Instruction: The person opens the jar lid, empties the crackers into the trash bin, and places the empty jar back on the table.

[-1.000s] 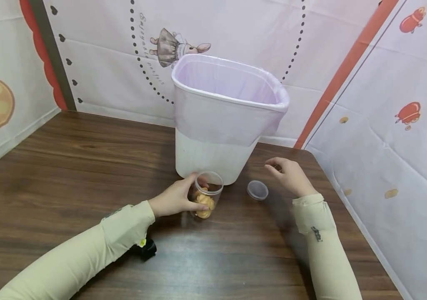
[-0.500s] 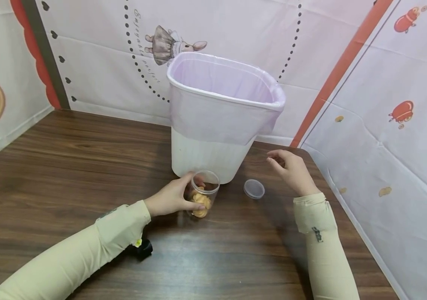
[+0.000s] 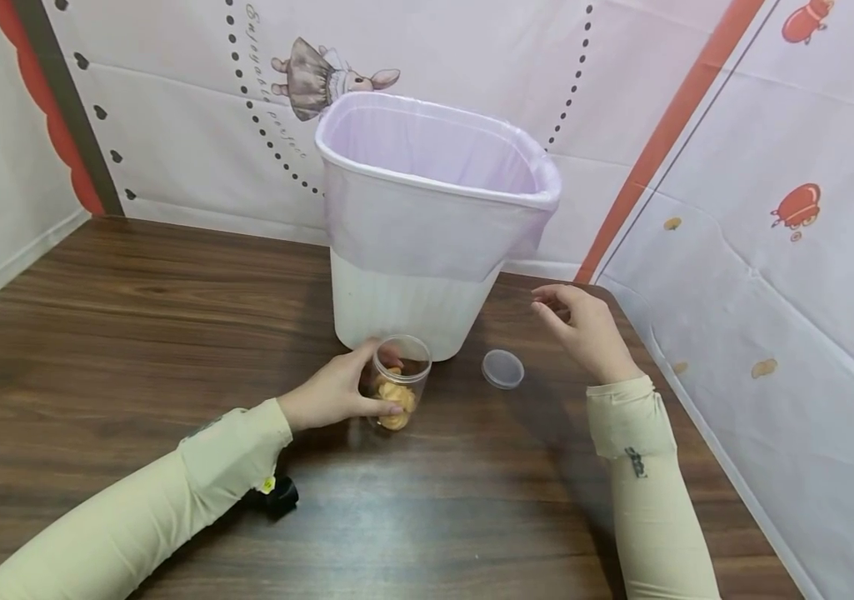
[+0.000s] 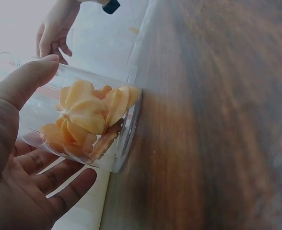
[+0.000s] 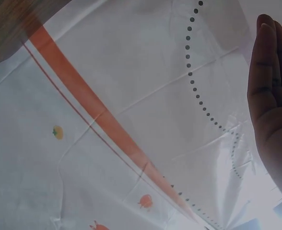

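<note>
In the head view my left hand [image 3: 332, 392] grips a clear plastic jar [image 3: 413, 367] from its left side, thumb in front and fingers behind. Piped, flower-shaped cookies [image 3: 397, 400] fill its lower part, and the top is uncovered. The jar stands upright, its base at the tabletop in the left wrist view, where the ridged cookies [image 4: 86, 108] show through the wall. A round clear lid [image 3: 503, 369] lies on the table to the right of the jar. Beyond the lid my right hand [image 3: 584, 329] hovers with fingers loosely bent, holding nothing.
Right behind the jar stands a tall white bin [image 3: 397, 308] lined with a pale purple bag [image 3: 434, 221]. The brown wood table [image 3: 194, 333] meets printed cloth walls [image 3: 809, 275] at the back and sides. A black object [image 3: 282, 497] sits beneath my left wrist.
The head view has shifted, so the bin, jar and lid sit further left and slightly higher. My right hand has drawn slightly away from the lid. The left hand's hold is unchanged.
</note>
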`<state>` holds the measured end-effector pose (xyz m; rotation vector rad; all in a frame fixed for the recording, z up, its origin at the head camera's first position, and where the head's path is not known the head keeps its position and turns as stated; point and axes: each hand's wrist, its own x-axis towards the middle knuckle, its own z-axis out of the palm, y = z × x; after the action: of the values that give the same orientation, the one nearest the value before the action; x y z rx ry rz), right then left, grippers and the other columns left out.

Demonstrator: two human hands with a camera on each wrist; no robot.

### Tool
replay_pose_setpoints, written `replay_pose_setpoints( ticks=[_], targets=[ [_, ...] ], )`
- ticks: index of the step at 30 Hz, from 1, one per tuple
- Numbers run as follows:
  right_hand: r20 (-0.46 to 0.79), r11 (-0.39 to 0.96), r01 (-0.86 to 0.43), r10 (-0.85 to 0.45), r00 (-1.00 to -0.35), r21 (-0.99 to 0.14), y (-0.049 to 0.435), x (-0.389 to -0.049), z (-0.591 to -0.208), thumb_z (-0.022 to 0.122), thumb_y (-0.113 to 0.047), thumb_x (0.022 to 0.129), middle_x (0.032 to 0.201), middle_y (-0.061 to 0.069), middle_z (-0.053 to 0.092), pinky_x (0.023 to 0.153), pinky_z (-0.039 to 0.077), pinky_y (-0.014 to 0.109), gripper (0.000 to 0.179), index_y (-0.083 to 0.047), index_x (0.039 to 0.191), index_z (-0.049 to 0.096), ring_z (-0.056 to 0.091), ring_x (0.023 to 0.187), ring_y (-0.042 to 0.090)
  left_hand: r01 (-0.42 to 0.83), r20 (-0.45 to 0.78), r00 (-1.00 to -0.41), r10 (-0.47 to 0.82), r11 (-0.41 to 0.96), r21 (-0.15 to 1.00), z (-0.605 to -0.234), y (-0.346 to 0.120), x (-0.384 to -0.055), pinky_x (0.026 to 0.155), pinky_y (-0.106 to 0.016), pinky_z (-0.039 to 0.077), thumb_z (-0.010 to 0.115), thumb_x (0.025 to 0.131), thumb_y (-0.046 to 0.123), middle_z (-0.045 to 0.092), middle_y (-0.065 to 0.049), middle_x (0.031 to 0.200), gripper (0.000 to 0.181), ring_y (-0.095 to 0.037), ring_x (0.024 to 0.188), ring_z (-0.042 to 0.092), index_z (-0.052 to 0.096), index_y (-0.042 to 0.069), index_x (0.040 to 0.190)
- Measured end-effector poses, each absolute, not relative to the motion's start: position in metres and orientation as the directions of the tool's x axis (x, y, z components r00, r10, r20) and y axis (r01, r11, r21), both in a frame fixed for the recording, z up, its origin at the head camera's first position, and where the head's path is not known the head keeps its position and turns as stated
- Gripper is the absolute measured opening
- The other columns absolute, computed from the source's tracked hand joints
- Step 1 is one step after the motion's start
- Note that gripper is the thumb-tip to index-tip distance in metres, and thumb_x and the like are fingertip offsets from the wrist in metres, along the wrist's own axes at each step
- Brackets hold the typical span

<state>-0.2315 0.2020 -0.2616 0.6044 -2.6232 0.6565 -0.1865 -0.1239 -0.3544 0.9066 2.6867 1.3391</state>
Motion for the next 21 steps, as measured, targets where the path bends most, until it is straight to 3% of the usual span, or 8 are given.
replay_pose_setpoints(
  ticks=[4,21],
  targets=[
    [0.454,0.801,-0.487,-0.310,-0.835,-0.349,0.202,-0.230,-0.260,0.054,-0.028,0.090,0.099,0.007,0.065,0.075,0.050,0.038,0.028,-0.008,0.108,0.061,0.062,0.084,0.020,0.492,0.239,-0.831,0.502,0.463,0.738,-0.355,-0.124,-0.186,0.090,-0.034,0.042,0.073,0.067,0.049,0.060,0.002,0.112,0.069,-0.011,0.104,0.056,0.042,0.017,0.119],
    [0.553,0.780,-0.551,-0.330,-0.765,-0.297,0.202,-0.223,-0.249,0.055,-0.021,0.089,0.095,0.004,0.066,0.071,0.049,0.032,0.025,-0.007,0.108,0.062,0.060,0.081,0.013,0.495,0.246,-0.834,0.495,0.470,0.731,-0.355,-0.121,-0.189,0.089,-0.035,0.042,0.074,0.068,0.045,0.059,0.003,0.113,0.071,-0.010,0.103,0.055,0.038,0.023,0.125]
  ],
)
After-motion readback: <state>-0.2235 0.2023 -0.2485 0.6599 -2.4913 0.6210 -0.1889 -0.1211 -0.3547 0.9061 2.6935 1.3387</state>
